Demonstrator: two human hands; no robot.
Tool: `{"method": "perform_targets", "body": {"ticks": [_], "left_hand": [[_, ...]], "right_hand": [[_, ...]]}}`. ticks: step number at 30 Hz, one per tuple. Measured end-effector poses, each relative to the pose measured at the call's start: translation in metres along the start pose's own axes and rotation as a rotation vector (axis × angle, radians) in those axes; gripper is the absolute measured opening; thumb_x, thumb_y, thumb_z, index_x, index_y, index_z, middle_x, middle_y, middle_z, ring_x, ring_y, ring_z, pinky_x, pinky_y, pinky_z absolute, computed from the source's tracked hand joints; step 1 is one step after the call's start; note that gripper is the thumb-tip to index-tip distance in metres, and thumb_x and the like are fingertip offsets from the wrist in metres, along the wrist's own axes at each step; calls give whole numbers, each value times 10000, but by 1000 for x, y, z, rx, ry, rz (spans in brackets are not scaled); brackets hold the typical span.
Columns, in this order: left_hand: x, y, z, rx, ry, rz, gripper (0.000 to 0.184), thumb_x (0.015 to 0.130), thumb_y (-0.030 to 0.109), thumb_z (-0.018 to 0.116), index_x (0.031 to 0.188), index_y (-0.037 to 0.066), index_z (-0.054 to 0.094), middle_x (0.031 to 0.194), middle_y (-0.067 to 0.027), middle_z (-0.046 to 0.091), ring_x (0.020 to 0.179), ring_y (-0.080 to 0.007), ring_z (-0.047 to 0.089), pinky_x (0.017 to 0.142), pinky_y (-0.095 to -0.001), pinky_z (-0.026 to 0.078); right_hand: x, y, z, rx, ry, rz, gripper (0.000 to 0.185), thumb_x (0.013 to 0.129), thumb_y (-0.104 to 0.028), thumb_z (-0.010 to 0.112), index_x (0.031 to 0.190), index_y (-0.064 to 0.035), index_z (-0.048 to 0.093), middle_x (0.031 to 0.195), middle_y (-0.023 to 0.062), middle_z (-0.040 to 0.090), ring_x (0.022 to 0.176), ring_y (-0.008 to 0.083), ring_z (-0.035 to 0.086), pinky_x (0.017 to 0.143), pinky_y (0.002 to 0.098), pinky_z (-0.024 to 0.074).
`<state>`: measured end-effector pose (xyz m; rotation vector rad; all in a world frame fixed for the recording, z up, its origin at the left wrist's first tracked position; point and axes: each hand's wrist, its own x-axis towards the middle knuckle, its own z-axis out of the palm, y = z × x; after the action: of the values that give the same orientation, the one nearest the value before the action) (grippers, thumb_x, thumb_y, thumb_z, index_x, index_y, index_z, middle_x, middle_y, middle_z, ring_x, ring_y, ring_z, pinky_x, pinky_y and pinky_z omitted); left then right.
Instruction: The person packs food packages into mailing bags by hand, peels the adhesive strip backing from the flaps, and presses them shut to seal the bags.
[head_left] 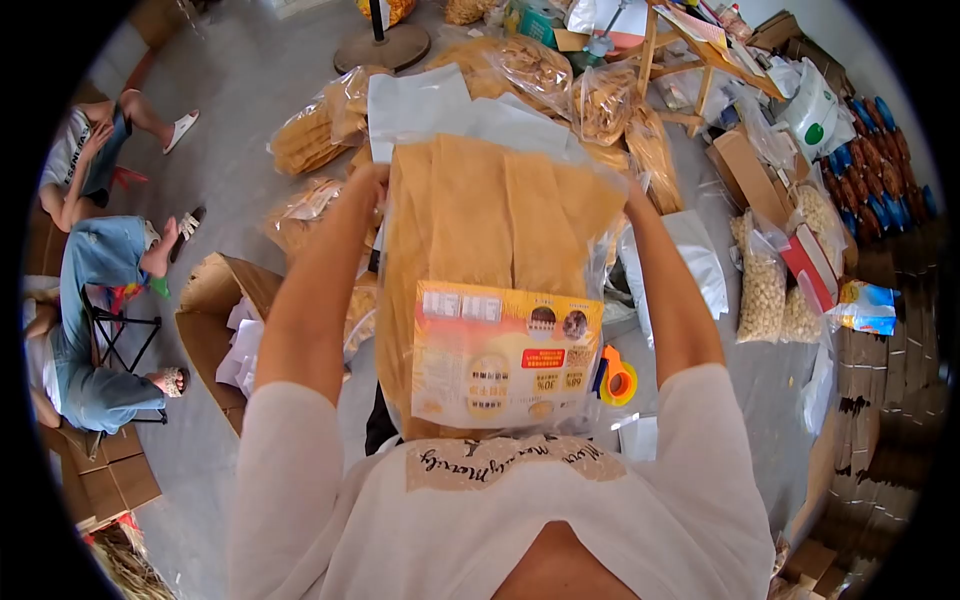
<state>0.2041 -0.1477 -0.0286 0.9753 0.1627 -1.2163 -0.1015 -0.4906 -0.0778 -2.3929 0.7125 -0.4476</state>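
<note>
A large clear plastic bag of tan folded sheets (475, 215) is held up in front of my chest. A printed yellow and pink label (507, 355) shows on its lower part. My left hand (370, 183) is closed on the bag's upper left edge, its fingers partly hidden. On the opposite side, my right hand (634, 196) grips the upper right edge, and its fingers are mostly hidden too. Behind the bag's top lies a grey-white plastic sheet or pouch (415, 105). An orange tape dispenser (618, 378) is near the bag's lower right.
More bags of tan sheets (305, 140) lie on the floor ahead. At left stands an open cardboard box (215, 295) with white papers; two seated people (105, 260) are beyond it. Bags of pale pellets (762, 290) and stacked flat cardboard (870, 420) are at right.
</note>
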Motion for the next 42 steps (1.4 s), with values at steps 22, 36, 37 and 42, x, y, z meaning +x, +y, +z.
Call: {"method": "perform_targets", "body": {"ticks": [22,36,37,42], "left_hand": [[-114,-33,56,813,264,1012,446,847,315,504,520,17,449,482,43,368,460,-55,304,418,-254,236],[-136,-85,9,662,49,875,370,877,273,489,592,37,491,545,80,404,512,-23,313,452,-222,238],[-143,-88,5,630,36,899,373,879,285,485,598,40,498,544,78,403,509,-24,310,453,-221,236],[-195,-102,-4,650,197,879,356,883,308,451,686,23,531,575,58,428,523,-36,312,466,-218,233]], "right_hand": [[-104,-196,-23,654,888,2,190,824,43,405,902,6,575,713,-19,523,572,38,414,516,186,353],[-179,-190,-7,309,743,46,181,730,105,385,840,17,498,687,141,525,572,241,471,564,281,395],[-190,-206,-22,311,736,47,181,730,105,385,840,17,498,687,141,525,572,241,471,564,281,395],[-237,-217,-46,-39,709,-311,363,639,160,310,892,9,522,746,125,563,624,208,546,586,267,429]]}}
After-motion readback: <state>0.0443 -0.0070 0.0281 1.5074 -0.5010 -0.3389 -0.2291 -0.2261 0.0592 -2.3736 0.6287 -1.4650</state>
